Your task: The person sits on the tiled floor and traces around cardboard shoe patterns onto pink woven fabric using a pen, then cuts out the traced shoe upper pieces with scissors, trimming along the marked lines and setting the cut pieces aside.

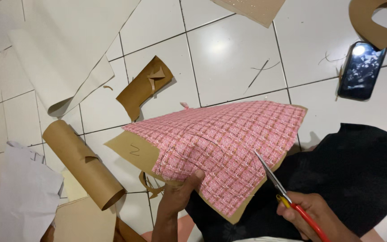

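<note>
A pink checked tweed fabric [229, 143] lies on a brown paper pattern [131, 150] and is lifted above the white tiled floor. My left hand [180, 192] grips the near edge of fabric and paper, thumb on top. My right hand [312, 215] holds red-handled scissors [276, 183] with the blades set into the fabric's right side, tips pointing up-left. A curved pencil line crosses the fabric. My lap in black cloth [359, 175] is under the right side.
A brown paper roll [83, 163] lies to the left, a curled brown scrap [144, 87] beyond the fabric. Large cream paper [63, 49] is at upper left, white paper [21, 192] at lower left. A phone [361, 69] rests at upper right beside a brown cut-out [377, 22].
</note>
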The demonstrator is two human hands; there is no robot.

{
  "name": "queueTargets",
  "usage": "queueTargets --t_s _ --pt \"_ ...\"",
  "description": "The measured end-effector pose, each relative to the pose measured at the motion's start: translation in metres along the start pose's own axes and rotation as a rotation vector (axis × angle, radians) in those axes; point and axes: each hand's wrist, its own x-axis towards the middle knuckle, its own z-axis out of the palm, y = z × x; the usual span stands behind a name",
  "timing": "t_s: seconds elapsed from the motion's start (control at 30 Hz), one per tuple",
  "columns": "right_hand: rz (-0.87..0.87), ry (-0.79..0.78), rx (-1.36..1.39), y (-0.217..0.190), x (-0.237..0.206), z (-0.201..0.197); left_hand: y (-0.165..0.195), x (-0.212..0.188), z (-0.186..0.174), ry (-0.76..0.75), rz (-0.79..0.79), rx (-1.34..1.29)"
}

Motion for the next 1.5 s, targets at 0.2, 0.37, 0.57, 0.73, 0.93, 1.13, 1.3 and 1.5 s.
queueTargets --t_s 0.2,0.37,0.57,0.73,0.93,1.13,1.3,1.5 --pt "-0.354 -0.196 0.145 -0.003 0.022 -0.002 -0.03 -0.006 -0.026 -0.072 -0.036 -0.029" --pt "-0.032 -0.091 0.205 0.015 0.04 0.022 -0.071 -0.014 -0.059 0.001 -0.081 0.009" --pt "0.06 -0.022 -0.033 0.015 0.046 0.023 -0.068 0.02 -0.078 0.066 -0.216 -0.672" --pt "0.273 -0.026 -0.092 -0.017 0.031 0.017 -0.043 0.032 -0.056 0.031 -0.131 -0.368" --pt "0.314 -0.198 -0.113 -0.059 0.067 0.014 -0.034 0.026 -0.06 0.101 -0.203 -0.308" --pt "0.289 -0.32 -0.018 -0.074 0.095 0.014 -0.041 0.02 -0.082 0.09 -0.165 -0.385" --pt "0.135 -0.334 0.118 -0.068 0.111 0.028 -0.044 0.025 -0.091 0.098 -0.161 -0.376" --pt "0.241 -0.226 -0.001 -0.071 0.113 0.033 -0.048 0.03 -0.105 0.132 -0.214 -0.401"
